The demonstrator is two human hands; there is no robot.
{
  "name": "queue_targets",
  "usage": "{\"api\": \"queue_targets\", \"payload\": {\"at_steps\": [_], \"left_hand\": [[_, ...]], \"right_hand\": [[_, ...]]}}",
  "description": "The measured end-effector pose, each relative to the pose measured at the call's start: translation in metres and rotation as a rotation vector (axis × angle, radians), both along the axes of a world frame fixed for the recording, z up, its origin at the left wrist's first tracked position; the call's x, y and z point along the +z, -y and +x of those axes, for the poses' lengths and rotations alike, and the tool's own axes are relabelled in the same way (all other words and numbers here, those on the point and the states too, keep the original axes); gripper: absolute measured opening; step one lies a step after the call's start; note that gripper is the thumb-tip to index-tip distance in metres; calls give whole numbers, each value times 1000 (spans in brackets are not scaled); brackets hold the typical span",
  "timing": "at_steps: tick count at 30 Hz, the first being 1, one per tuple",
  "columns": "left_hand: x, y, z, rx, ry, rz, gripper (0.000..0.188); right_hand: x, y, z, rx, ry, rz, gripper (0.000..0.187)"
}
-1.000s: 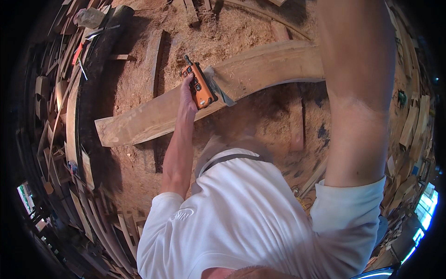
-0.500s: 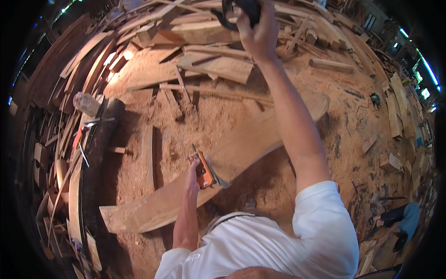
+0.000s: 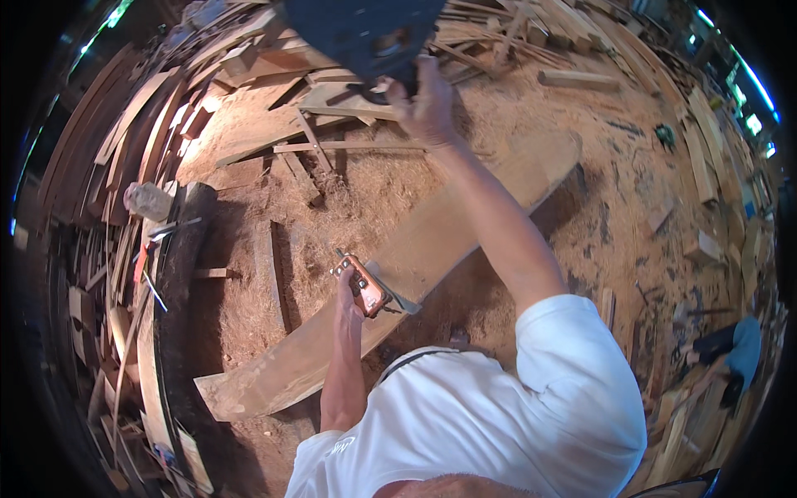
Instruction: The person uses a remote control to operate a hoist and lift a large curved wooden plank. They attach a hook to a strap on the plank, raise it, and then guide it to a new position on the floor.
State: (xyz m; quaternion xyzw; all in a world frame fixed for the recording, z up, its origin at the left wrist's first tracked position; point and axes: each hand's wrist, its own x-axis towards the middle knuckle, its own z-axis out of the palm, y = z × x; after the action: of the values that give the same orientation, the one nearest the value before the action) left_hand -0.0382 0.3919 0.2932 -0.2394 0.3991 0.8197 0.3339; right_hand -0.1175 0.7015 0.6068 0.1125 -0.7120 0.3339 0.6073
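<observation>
My left hand (image 3: 350,300) is wrapped round an orange handheld remote control (image 3: 369,290) with dark buttons and a short stub at its top end. It is above the middle of a long, wide wooden plank (image 3: 457,220) that slants from lower left to upper right. My right arm reaches up and forward. Its hand (image 3: 427,112) grips the lower edge of a broad dark object (image 3: 357,29) close to the camera; its kind cannot be made out, and the top frame edge cuts it off.
Sawdust covers the ground (image 3: 241,307). Stacked boards (image 3: 124,133) line the left, and timber offcuts (image 3: 577,80) lie at the back and right. A thick beam (image 3: 149,357) with tools on it runs along the left. Another person (image 3: 735,353) is at the far right.
My right hand has come down and left, bringing much more of the dark object into view. My left hand still holds the remote control over the plank. The view has shifted slightly.
</observation>
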Motion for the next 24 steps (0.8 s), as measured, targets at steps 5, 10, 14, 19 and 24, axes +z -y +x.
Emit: {"api": "queue_targets", "payload": {"at_steps": [5, 10, 14, 19, 24], "left_hand": [[7, -15, 9, 49, -113, -116, 28], [3, -13, 12, 86, -164, -129, 31], [-35, 33, -12, 166, -191, -39, 42], [5, 2, 13, 179, -187, -172, 36], [-25, 19, 3, 209, -237, -193, 41]], "right_hand": [[-51, 6, -2, -9, 66, 18, 35], [-82, 28, 0, 18, 64, 28, 40], [-92, 56, 5, 110, 148, -20, 40], [-133, 42, 17, 62, 136, 46, 25], [-178, 47, 16, 17, 259, 169, 36]]}}
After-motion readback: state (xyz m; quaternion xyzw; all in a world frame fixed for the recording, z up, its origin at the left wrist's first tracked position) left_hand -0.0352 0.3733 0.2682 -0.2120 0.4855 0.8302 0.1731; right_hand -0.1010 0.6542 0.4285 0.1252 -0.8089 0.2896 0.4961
